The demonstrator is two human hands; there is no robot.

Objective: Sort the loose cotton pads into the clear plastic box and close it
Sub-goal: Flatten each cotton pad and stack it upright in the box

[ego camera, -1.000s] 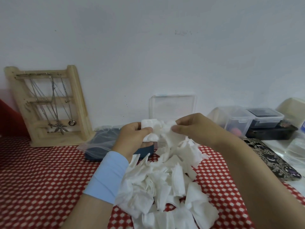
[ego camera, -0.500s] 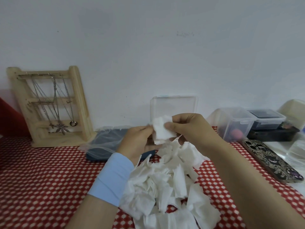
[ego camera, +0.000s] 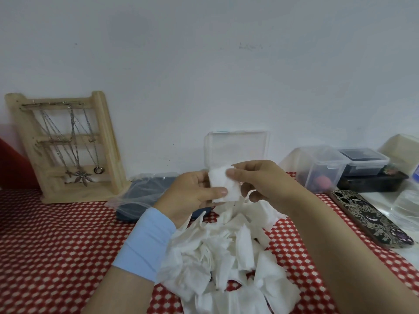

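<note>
A heap of loose white cotton pads (ego camera: 226, 257) lies on the red-and-white patterned cloth in front of me. Above its far end I hold a small flat stack of cotton pads (ego camera: 223, 185) upright between both hands. My left hand (ego camera: 190, 196), with a light blue wristband, grips the stack's lower left with its thumb across the front. My right hand (ego camera: 260, 182) pinches the top right corner. Behind the hands the clear plastic box (ego camera: 237, 147) stands open, its lid raised against the wall; the box's lower part is hidden by my hands.
A wooden jewellery stand (ego camera: 65, 146) with necklaces leans on the wall at left. A dark case in a plastic bag (ego camera: 145, 196) lies left of my hands. At right are clear lidded containers (ego camera: 324, 168), a dark box (ego camera: 362, 164) and a patterned phone (ego camera: 371, 218).
Both hands have gathered crumpled pads into a neat flat stack and raised it slightly. My left thumb has moved onto the stack's front.
</note>
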